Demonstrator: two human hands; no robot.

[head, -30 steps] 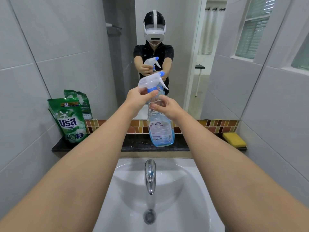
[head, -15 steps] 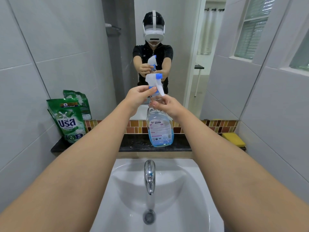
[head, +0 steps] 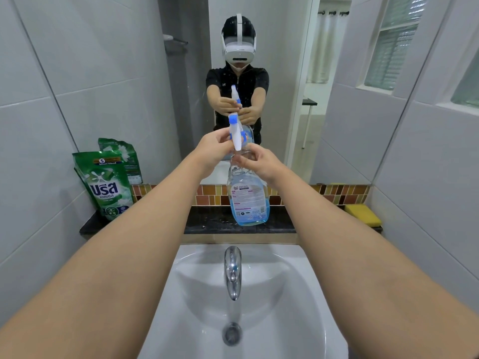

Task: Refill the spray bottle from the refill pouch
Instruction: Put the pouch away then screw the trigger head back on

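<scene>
A clear spray bottle (head: pixel 248 200) with blue liquid in its lower part stands on the dark ledge (head: pixel 212 224) behind the sink. My right hand (head: pixel 261 163) grips its neck. My left hand (head: pixel 213 151) is closed on the white and blue trigger head (head: pixel 235 132), which now points towards me, nozzle up. A green refill pouch (head: pixel 106 183) leans against the left wall on the ledge, untouched, with its mirror image behind it.
A white basin (head: pixel 298 307) with a chrome tap (head: pixel 232 270) lies below my arms. A yellow sponge (head: pixel 363 215) sits at the ledge's right end. The mirror (head: pixel 337 99) above the tile strip reflects a person in a headset.
My left hand has turned the trigger head around on the bottle: its nozzle pointed right a second ago and now faces me. The right hand kept its hold on the neck.
</scene>
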